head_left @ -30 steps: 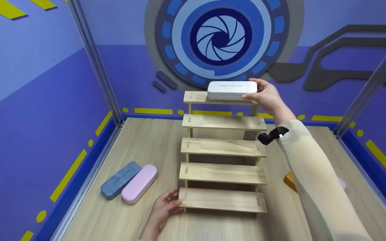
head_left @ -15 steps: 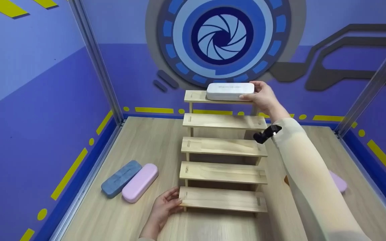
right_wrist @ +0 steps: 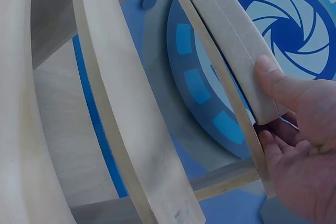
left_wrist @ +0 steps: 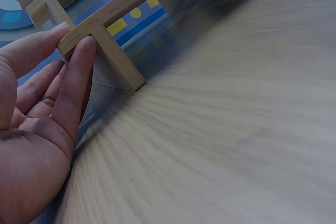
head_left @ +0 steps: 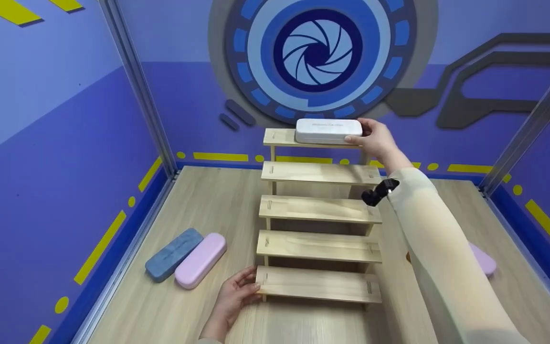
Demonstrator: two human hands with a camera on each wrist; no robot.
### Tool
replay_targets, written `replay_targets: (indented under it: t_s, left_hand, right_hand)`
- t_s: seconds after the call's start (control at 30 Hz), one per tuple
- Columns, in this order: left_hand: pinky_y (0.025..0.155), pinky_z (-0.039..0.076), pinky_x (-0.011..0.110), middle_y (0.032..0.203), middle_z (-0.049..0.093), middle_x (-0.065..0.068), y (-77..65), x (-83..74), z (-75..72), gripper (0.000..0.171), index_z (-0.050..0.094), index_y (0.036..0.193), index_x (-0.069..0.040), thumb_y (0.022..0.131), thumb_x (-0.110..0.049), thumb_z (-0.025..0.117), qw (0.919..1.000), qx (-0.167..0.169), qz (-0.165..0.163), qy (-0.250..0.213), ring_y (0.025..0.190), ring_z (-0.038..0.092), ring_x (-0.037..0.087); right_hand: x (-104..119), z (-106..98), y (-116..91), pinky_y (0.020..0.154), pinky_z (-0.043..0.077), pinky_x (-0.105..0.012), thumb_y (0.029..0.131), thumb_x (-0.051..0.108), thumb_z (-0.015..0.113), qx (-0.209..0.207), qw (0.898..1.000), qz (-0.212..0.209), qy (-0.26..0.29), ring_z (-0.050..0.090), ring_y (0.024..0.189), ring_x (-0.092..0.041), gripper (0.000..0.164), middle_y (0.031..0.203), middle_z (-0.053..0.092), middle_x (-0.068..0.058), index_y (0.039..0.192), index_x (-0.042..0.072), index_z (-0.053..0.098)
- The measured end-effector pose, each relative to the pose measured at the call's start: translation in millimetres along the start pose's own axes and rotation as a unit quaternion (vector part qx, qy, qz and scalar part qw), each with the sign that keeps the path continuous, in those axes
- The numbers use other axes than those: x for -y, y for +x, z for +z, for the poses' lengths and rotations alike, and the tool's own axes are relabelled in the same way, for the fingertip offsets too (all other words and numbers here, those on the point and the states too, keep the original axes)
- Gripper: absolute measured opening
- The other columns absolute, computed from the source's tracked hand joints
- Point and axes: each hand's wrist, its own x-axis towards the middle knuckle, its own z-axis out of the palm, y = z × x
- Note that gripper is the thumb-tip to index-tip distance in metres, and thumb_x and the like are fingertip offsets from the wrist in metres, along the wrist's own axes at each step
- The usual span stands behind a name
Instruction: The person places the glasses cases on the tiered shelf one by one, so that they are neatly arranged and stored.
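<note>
A white glasses case (head_left: 328, 131) lies along the top board of a stepped wooden display rack (head_left: 319, 209). My right hand (head_left: 375, 138) grips the case's right end, thumb in front and fingers behind. In the right wrist view the thumb presses on the case (right_wrist: 231, 40), which sits right at the top board (right_wrist: 215, 56). Down at the front, my left hand (head_left: 234, 294) pinches the left end of the lowest board (head_left: 318, 285). The left wrist view has the thumb over the board's end and a finger beneath it, close to the leg (left_wrist: 118, 61).
A blue glasses case (head_left: 174, 254) and a pink glasses case (head_left: 201, 261) lie side by side on the table (head_left: 217, 200), left of the rack. Right of it, a lilac case (head_left: 482, 260) and an orange item (head_left: 408, 257) are mostly hidden by my right sleeve. Walls enclose the table.
The white case has come down slightly and left onto the top board, with my right hand still gripping it. My left hand stays on the lowest board.
</note>
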Motion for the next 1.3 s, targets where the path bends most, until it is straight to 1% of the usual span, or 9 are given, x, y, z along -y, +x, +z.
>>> replay_targets:
  t_s: [0.33, 0.57, 0.73, 0.97, 1.07, 1.2, 1.3]
  left_hand:
    - [0.078, 0.065, 0.027, 0.113, 0.065, 0.001, -1.2, -1.2, 1.2, 0.07, 0.037, 0.152, 0.011, 0.092, -0.001, 0.071, 1.0, -0.005, -0.005, 0.003, 0.093, 0.069, 0.009]
    - [0.078, 0.065, 0.028, 0.115, 0.066, 0.002, -2.0, -1.8, 1.7, 0.071, 0.038, 0.153, 0.009, 0.092, -0.002, 0.072, 0.9999, -0.008, -0.01, 0.005, 0.094, 0.069, 0.009]
    - [0.078, 0.065, 0.027, 0.112, 0.066, 0.0, -1.1, -0.9, 1.1, 0.07, 0.039, 0.152, 0.009, 0.092, -0.001, 0.072, 1.0, -0.006, -0.006, 0.001, 0.092, 0.069, 0.009]
    - [0.076, 0.064, 0.025, 0.11, 0.066, -0.004, 0.1, 0.8, -0.4, 0.067, 0.039, 0.151, 0.01, 0.092, 0.001, 0.07, 0.9999, 0.007, 0.003, -0.008, 0.091, 0.069, 0.008]
    - [0.076, 0.064, 0.025, 0.11, 0.067, -0.004, 0.1, 1.2, -0.8, 0.067, 0.039, 0.151, 0.01, 0.092, 0.001, 0.069, 0.9999, 0.01, 0.005, -0.008, 0.092, 0.069, 0.008]
    - [0.076, 0.064, 0.026, 0.111, 0.068, -0.004, 0.2, 1.7, -0.6, 0.067, 0.039, 0.151, 0.01, 0.092, 0.001, 0.069, 0.9999, 0.009, 0.007, -0.007, 0.093, 0.07, 0.008]
    - [0.076, 0.064, 0.026, 0.111, 0.069, -0.003, 0.2, 2.0, -0.1, 0.067, 0.039, 0.151, 0.01, 0.092, 0.001, 0.069, 0.9999, 0.006, 0.007, -0.005, 0.093, 0.07, 0.009]
  right_hand:
    - [3, 1, 2, 0.126, 0.035, -0.044, 0.101, 0.018, 0.067, 0.015, 0.999, 0.002, -0.037, 0.041, 0.149, -0.035, 0.075, 0.162, 0.039, -0.024, 0.16, -0.004, 0.026]
    - [4, 0, -1, 0.127, 0.034, -0.044, 0.1, 0.017, 0.067, 0.014, 0.999, 0.002, -0.039, 0.04, 0.149, -0.035, 0.076, 0.162, 0.037, -0.024, 0.16, -0.005, 0.025]
    - [3, -2, -1, 0.126, 0.035, -0.045, 0.1, 0.016, 0.067, 0.02, 0.999, 0.0, -0.039, 0.041, 0.149, -0.036, 0.077, 0.162, 0.037, -0.025, 0.16, -0.004, 0.024]
    - [-1, -9, -3, 0.125, 0.037, -0.045, 0.099, 0.014, 0.068, 0.029, 0.999, -0.009, -0.019, 0.04, 0.15, -0.036, 0.077, 0.162, 0.036, -0.025, 0.16, -0.005, 0.024]
    - [-5, -13, -5, 0.124, 0.039, -0.045, 0.099, 0.015, 0.068, 0.032, 0.999, -0.015, -0.01, 0.041, 0.15, -0.035, 0.076, 0.163, 0.038, -0.023, 0.16, -0.003, 0.026]
    - [-10, -17, -10, 0.122, 0.042, -0.046, 0.099, 0.016, 0.068, 0.036, 0.999, -0.023, 0.012, 0.043, 0.149, -0.034, 0.075, 0.162, 0.04, -0.02, 0.161, 0.001, 0.027]
    - [-14, -20, -14, 0.121, 0.041, -0.048, 0.1, 0.014, 0.067, 0.039, 0.998, -0.032, 0.029, 0.043, 0.149, -0.035, 0.074, 0.162, 0.039, -0.021, 0.161, 0.001, 0.027]
